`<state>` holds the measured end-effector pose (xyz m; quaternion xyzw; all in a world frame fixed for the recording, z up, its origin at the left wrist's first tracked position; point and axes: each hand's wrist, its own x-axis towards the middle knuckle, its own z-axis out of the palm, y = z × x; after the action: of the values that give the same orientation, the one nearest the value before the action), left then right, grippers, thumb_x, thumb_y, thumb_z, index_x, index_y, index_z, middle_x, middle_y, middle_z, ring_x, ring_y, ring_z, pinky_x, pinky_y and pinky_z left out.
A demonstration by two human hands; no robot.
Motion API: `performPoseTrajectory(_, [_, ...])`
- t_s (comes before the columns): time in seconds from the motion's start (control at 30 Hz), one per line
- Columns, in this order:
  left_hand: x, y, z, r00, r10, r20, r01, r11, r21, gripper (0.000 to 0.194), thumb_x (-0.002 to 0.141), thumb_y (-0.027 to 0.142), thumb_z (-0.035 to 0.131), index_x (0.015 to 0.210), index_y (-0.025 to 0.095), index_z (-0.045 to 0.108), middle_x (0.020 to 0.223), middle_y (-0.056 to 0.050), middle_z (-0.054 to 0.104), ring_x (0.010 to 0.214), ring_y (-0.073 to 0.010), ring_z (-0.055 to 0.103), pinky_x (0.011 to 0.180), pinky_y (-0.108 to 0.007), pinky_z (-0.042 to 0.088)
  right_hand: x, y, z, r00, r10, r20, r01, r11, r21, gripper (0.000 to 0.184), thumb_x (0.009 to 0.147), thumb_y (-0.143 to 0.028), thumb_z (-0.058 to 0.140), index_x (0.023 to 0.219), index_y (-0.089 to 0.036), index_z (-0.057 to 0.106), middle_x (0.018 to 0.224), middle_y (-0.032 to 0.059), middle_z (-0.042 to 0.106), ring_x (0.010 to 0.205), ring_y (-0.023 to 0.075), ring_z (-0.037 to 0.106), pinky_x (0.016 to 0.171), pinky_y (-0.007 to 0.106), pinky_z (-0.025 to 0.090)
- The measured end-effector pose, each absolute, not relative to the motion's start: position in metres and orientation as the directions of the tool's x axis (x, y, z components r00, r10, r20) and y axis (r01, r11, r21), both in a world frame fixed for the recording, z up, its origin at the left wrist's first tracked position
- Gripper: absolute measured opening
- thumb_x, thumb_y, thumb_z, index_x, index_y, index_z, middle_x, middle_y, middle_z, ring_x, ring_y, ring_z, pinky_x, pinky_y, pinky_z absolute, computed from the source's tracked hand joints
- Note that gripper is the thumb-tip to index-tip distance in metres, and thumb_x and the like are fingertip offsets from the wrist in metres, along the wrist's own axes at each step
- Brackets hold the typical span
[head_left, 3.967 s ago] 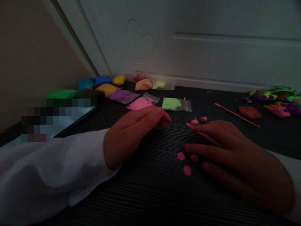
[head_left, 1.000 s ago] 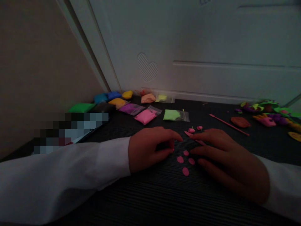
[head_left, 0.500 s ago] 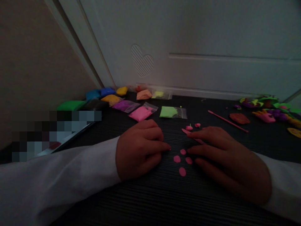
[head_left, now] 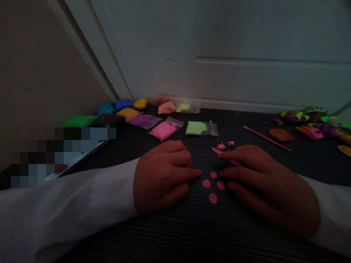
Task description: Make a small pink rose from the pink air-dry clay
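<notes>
Four uneven-edged pink discs point(head_left: 220, 185) lie between the left hand point(head_left: 164, 175) (one finger extended, rest curled, hold indeterminable) and right hand point(head_left: 270, 190) (fingers spread, one on the pink tool point(head_left: 216, 150)); dark surface point(head_left: 175, 233) extends nearside.

pink discs point(head_left: 213, 198) smooth, matt; tabletop point(head_left: 175, 233) finely grooved; sleeve point(head_left: 104, 190) cloth; lime pouch point(head_left: 201, 128) glossy plastic.

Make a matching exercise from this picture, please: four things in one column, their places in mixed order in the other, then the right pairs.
1. right hand
2. pink discs
3. light green bag
4. brown lump

A. beside the pink bag
B. one fingertip at the flat pink tool
C. just beyond the long pink stick
D. between the left hand and the right hand

Pairs: 1-B, 2-D, 3-A, 4-C
</notes>
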<state>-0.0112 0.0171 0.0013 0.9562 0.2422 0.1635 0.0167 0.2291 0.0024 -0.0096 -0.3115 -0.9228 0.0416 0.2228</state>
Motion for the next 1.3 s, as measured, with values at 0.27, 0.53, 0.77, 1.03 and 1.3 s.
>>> performPoseTrajectory(0.27, [-0.0116,0.0174,0.0019,0.846,0.455,0.277,0.439,-0.890,0.121,0.031,0.079,0.016,0.041,0.099,0.011,0.065,0.072,-0.009,0.056,0.072,-0.0205,0.040,0.065,-0.036,0.034,0.2293,0.0025,-0.0092,-0.709,0.598,0.374,0.564,0.799,-0.208,0.021,0.081,-0.017,0.046,0.095,-0.020,0.061,0.115,0.0078,0.053,0.107,0.0207,0.044,0.087,0.042,0.037])
performPoseTrajectory(0.53, [-0.0150,0.0182,0.0000,0.818,0.517,0.252,0.461,-0.852,0.248,0.029,0.080,0.016,0.044,0.102,0.016,0.062,0.076,-0.006,0.054,0.073,-0.0169,0.042,0.065,-0.032,0.035,0.2291,0.0026,-0.0089,-0.706,0.603,0.372,0.569,0.795,-0.209,0.021,0.080,-0.017,0.047,0.096,-0.021,0.061,0.115,0.0064,0.053,0.107,0.0192,0.044,0.088,0.041,0.036])
performPoseTrajectory(0.77, [-0.0167,0.0182,-0.0003,0.779,0.541,0.316,0.435,-0.830,0.349,0.028,0.078,0.014,0.048,0.102,0.015,0.061,0.082,-0.005,0.054,0.077,-0.0147,0.045,0.068,-0.030,0.036,0.2297,0.0030,-0.0103,-0.706,0.601,0.374,0.567,0.797,-0.210,0.022,0.081,-0.017,0.046,0.098,-0.021,0.060,0.115,0.0060,0.052,0.108,0.0184,0.043,0.088,0.039,0.036])
performPoseTrajectory(1.03, [-0.0147,0.0188,-0.0004,0.826,0.490,0.277,0.446,-0.870,0.209,0.028,0.081,0.018,0.043,0.100,0.016,0.063,0.077,-0.006,0.057,0.075,-0.0177,0.043,0.067,-0.034,0.037,0.2297,0.0027,-0.0099,-0.705,0.587,0.399,0.551,0.807,-0.215,0.022,0.080,-0.016,0.046,0.097,-0.020,0.060,0.114,0.0072,0.054,0.107,0.0193,0.044,0.087,0.040,0.037])
performPoseTrajectory(1.3, [-0.0153,0.0206,-0.0003,0.813,0.507,0.285,0.431,-0.854,0.290,0.026,0.081,0.019,0.046,0.101,0.016,0.063,0.079,-0.006,0.058,0.076,-0.0173,0.045,0.068,-0.033,0.038,0.2283,0.0020,-0.0098,-0.694,0.612,0.381,0.566,0.790,-0.236,0.022,0.079,-0.016,0.047,0.095,-0.020,0.061,0.113,0.0078,0.054,0.105,0.0215,0.046,0.086,0.043,0.038])
